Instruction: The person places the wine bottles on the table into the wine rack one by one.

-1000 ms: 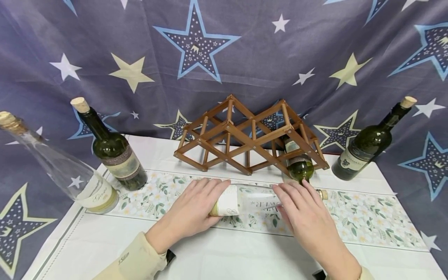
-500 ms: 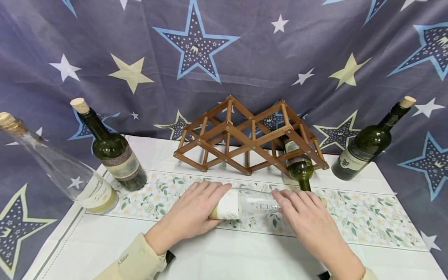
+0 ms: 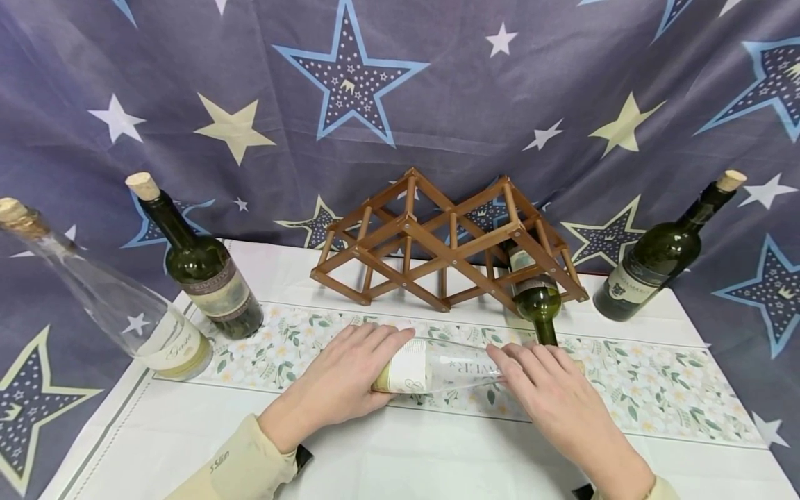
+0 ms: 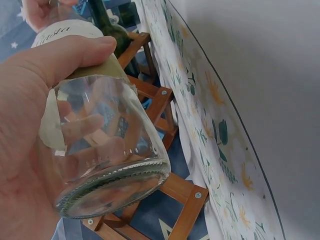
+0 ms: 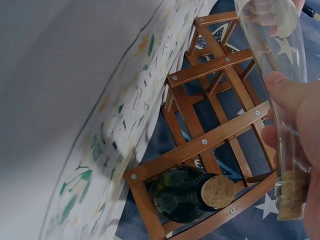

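Observation:
A clear glass wine bottle [image 3: 459, 364] with a cream label lies sideways between both hands, its base to the left. My left hand [image 3: 350, 368] grips it round the label near the base; in the left wrist view the thumb [image 4: 90, 52] crosses the label. My right hand [image 3: 559, 399] holds the neck, and a cork [image 5: 292, 195] shows at its end in the right wrist view. Behind the hands stands a brown wooden wine rack [image 3: 453, 262]. A dark green bottle [image 3: 539, 304] lies in its right-hand lower compartment, corked neck pointing forward.
At the left stand a tall clear corked bottle [image 3: 178, 351] and a dark green corked bottle [image 3: 215, 292]. Another dark green bottle [image 3: 650, 267] stands right of the rack. A white tablecloth [image 3: 425, 451] with a floral band covers the table; a starry curtain [image 3: 450, 104] hangs behind.
The clear bottle has come slightly toward me, mostly at its neck end. My right hand has shifted a little nearer and right, uncovering more of the racked bottle's neck. The left hand barely moved.

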Motion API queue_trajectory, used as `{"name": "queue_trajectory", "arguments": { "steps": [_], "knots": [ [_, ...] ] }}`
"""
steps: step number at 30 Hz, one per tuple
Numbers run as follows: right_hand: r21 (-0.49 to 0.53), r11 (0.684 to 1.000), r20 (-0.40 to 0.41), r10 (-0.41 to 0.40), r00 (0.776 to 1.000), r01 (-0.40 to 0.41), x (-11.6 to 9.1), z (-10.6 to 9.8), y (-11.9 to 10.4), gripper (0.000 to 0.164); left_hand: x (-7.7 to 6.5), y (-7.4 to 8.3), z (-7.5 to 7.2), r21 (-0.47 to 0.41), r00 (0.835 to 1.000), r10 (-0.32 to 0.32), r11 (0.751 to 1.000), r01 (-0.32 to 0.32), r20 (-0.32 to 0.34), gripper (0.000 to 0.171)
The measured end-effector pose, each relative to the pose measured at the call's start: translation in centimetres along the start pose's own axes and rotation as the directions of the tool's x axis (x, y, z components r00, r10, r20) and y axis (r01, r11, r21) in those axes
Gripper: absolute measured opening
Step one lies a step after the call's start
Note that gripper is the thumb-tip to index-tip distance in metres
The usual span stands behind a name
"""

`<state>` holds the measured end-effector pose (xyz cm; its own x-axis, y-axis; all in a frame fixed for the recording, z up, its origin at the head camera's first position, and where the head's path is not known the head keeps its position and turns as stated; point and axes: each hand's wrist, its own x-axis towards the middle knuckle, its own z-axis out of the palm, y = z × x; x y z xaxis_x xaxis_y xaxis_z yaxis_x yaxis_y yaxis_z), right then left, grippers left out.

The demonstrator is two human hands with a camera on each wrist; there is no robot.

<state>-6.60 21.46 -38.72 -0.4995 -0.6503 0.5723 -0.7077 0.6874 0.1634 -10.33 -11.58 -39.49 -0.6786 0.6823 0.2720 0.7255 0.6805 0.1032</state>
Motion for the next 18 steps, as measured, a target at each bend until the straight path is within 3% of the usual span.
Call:
{"name": "queue_trajectory", "arguments": {
  "steps": [6, 18],
  "knots": [
    [-0.006, 1.0, -0.003, -0.004, 1.0, 0.004, -0.3, 0.1, 0.0, 0.043, 0.0, 0.0, -0.1, -0.014, 1.0, -0.004, 1.0, 0.004, 0.002, 0.094],
    [0.021, 0.999, 0.033, 0.037, 0.999, -0.037, -1.3, 0.0, 0.3, 0.048, 0.0, -0.2, -0.1, -0.004, 0.998, 0.009, 1.0, -0.009, -0.058, 0.094]
  ]
}}
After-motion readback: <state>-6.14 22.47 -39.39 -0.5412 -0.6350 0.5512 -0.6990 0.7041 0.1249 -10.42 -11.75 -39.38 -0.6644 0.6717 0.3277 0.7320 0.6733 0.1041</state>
